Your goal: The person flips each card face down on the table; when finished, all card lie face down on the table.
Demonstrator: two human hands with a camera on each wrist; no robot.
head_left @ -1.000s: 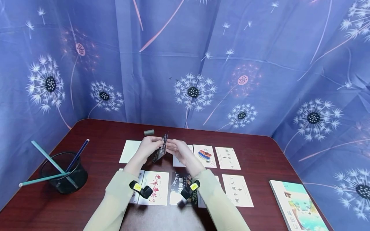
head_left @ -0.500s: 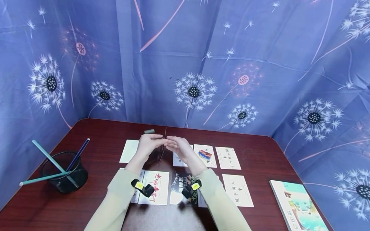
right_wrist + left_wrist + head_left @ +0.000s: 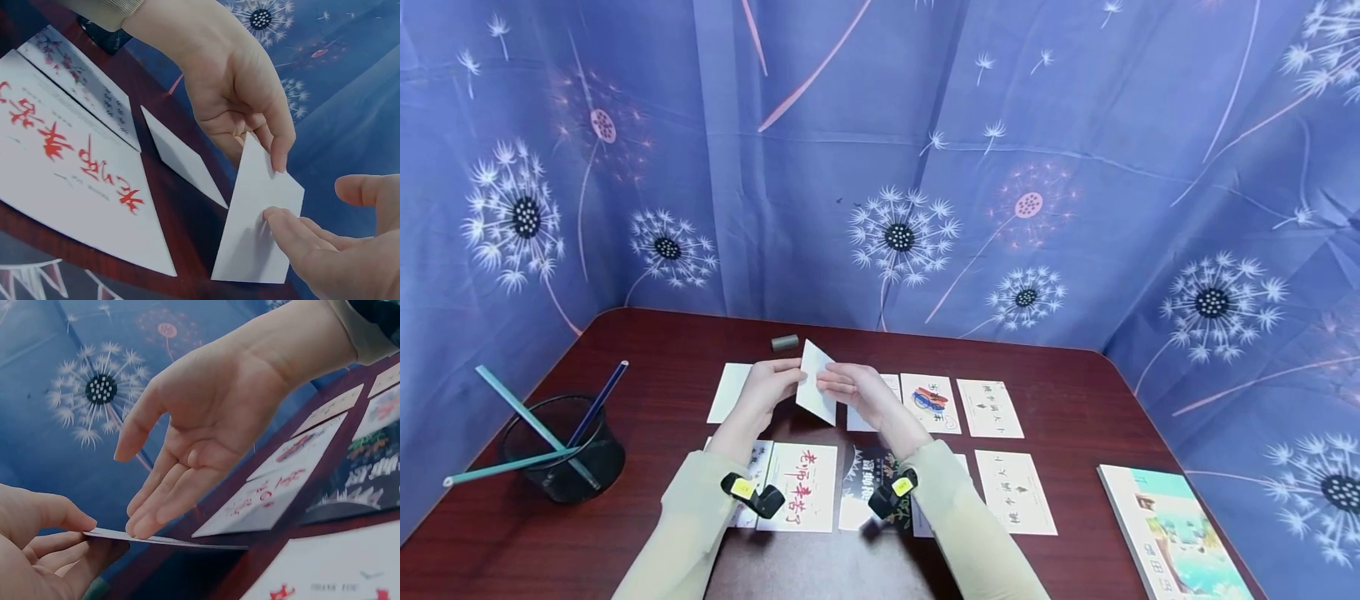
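Observation:
Both hands are raised over the middle of the dark red table [image 3: 1075,400]. My left hand [image 3: 772,389] pinches one corner of a small card [image 3: 817,382] between thumb and fingers; the left wrist view shows that card [image 3: 169,540] edge-on. Its plain white side [image 3: 259,219] faces up towards me. The right hand [image 3: 847,386] has straight fingers, and their tips rest on the card's white face with the thumb held apart [image 3: 187,462]. Below the hands, more cards lie flat in two rows.
On the table lie a blank white card [image 3: 730,392], a red-lettered card [image 3: 801,487], a dark card [image 3: 865,479] and several printed cards [image 3: 989,408]. A black mesh pen holder [image 3: 565,454] stands left, a small grey cylinder [image 3: 785,342] behind, a book [image 3: 1172,533] right.
The held card has been turned over: its dark printed face showed first, then it stood edge-on, and now its white back faces me. Both hands have stayed at the same place.

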